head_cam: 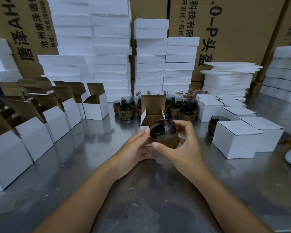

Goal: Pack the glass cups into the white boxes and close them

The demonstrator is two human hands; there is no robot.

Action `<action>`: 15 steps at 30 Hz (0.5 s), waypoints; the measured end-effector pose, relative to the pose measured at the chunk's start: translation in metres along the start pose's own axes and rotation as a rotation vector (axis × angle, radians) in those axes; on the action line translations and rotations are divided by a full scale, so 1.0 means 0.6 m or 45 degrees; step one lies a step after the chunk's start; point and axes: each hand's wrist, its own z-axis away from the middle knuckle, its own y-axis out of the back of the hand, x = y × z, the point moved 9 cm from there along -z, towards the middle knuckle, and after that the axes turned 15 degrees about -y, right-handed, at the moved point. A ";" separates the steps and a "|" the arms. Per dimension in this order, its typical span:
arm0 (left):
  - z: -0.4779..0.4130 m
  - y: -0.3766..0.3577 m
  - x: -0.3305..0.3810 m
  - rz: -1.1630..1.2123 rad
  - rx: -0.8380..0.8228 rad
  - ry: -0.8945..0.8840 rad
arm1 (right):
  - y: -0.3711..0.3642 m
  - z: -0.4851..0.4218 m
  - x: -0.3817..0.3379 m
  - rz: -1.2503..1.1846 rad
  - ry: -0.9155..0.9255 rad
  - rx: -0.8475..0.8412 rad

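A dark glass cup [163, 132] with a brown sleeve is tilted toward me at the table's middle, in front of an open white box [152, 111] whose brown-lined lid stands up. My right hand [180, 148] grips the cup, thumb on its near side and fingers curled round the far side. My left hand [136, 148] holds the box's lower left side, mostly hidden behind the cup, with its thumb tip at the cup's rim. Several more sleeved cups [183, 110] stand behind the box.
Open white boxes [40, 125] line the left side in rows. Closed white boxes [237, 138] sit at the right, with one cup [215, 123] behind them. White foam blocks [111, 47] and foam sheets [228, 78] are stacked at the back against brown cartons. The steel table [141, 199] reflects light.
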 end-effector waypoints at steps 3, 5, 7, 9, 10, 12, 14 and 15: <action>0.000 0.004 0.011 -0.011 0.000 -0.069 | -0.002 0.002 -0.003 0.034 0.027 -0.009; -0.002 0.007 0.019 -0.014 0.001 -0.124 | -0.003 0.002 -0.005 0.055 0.055 -0.017; -0.003 0.011 0.025 0.009 0.008 -0.171 | -0.002 0.002 -0.008 0.061 0.092 -0.017; -0.004 0.018 0.027 0.041 0.041 -0.197 | -0.001 0.003 -0.012 0.068 0.135 -0.012; -0.005 0.021 0.027 0.049 0.056 -0.209 | -0.001 0.003 -0.014 0.075 0.153 -0.012; -0.006 0.025 0.028 0.050 0.075 -0.226 | -0.001 0.004 -0.015 0.100 0.168 -0.015; -0.006 0.026 0.029 0.055 0.083 -0.233 | -0.001 0.005 -0.015 0.127 0.163 -0.017; -0.006 0.026 0.029 0.056 0.085 -0.234 | -0.002 0.005 -0.016 0.131 0.159 -0.019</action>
